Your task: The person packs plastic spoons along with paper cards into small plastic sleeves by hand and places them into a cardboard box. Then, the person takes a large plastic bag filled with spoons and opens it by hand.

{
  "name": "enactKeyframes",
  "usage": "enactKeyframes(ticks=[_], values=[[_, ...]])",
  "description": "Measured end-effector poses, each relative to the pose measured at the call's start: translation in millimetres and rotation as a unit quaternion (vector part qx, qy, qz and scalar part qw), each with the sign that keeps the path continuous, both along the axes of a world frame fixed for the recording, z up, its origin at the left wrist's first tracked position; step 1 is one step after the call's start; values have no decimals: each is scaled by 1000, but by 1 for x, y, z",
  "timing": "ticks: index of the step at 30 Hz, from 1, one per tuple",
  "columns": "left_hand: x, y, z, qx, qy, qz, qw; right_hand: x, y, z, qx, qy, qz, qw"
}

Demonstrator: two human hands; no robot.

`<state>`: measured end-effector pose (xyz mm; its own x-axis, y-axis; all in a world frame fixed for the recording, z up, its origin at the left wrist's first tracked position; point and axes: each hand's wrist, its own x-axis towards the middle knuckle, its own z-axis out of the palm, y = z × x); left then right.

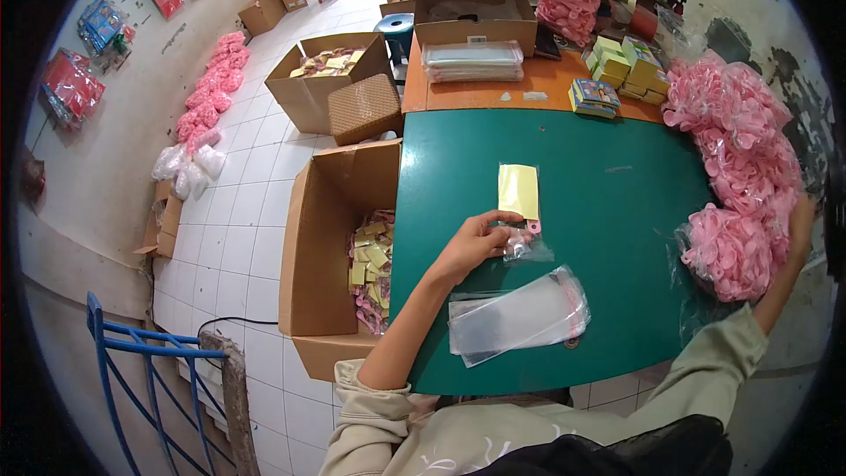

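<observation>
On the green table (617,211), my left hand (483,242) has its fingers closed on a clear plastic packet with a yellow card (518,190) and a small pink piece (533,226) in it. The packet's crumpled end lies under and beside the fingers. Nearer to me lies a fanned stack of clear plastic sleeves (520,317). My right hand (802,219) is at the far right, beside the bags of pink items (740,176); its fingers are too unclear to read.
Left of the table stands an open carton (304,247) holding many packed cards. Behind it are another carton (286,92) and a woven box (363,109). The orange table (485,99) bears sleeve bundles, small boxes (595,97) and an open box. A blue metal rail (159,335) is lower left.
</observation>
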<state>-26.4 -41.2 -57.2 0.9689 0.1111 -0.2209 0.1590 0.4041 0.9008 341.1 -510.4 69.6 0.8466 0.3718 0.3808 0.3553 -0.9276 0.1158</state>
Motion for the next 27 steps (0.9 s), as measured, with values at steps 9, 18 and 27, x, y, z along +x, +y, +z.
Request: enactKeyframes(ticks=[9, 18, 27], values=[[-7, -7, 3, -37, -9, 25, 999, -235, 275, -97, 240, 281, 478, 797], [-12, -2, 13, 267, -27, 11, 963, -230, 294, -123, 417, 446, 395, 686], [-10, -4, 0, 326, -34, 105, 939, -231, 302, -123, 466, 633, 293, 545]])
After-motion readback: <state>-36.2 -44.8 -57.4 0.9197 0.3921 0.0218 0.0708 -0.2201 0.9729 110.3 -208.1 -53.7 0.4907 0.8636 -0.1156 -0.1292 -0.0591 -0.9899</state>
